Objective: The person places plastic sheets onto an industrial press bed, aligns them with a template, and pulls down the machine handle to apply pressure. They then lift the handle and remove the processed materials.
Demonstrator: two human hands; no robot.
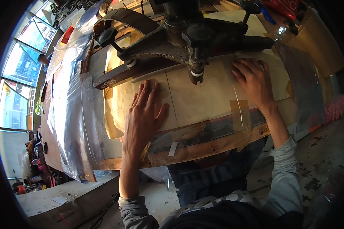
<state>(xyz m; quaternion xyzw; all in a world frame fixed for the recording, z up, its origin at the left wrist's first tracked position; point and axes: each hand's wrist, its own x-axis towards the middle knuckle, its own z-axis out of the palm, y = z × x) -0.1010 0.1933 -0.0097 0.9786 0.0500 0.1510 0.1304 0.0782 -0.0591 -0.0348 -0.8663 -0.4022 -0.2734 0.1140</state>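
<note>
A pale yellow sheet (206, 103), marked with a thin dark line, lies on the worktable under a dark cast-metal fixture (160, 47) with knobs and a forked tip (196, 78). A long dark straight bar (116, 76) crosses the sheet beneath the fixture. My left hand (143, 110) lies flat on the sheet's left part, thumb apart and fingertips just short of the bar. On the right, my right hand (256, 82) rests its bent, slightly spread fingers on the sheet near the bar. Neither hand holds anything that I can see. Brown tape (239, 118) runs over the sheet's near edge.
The table's wooden front edge (214, 147) carries a small white strip (172, 149). Clear plastic sheeting (74, 126) drapes over the left side, and more plastic (300, 84) hangs at the right. A curved brown piece (128, 19) stands behind the fixture. Pink wrap (335, 108) lies far right.
</note>
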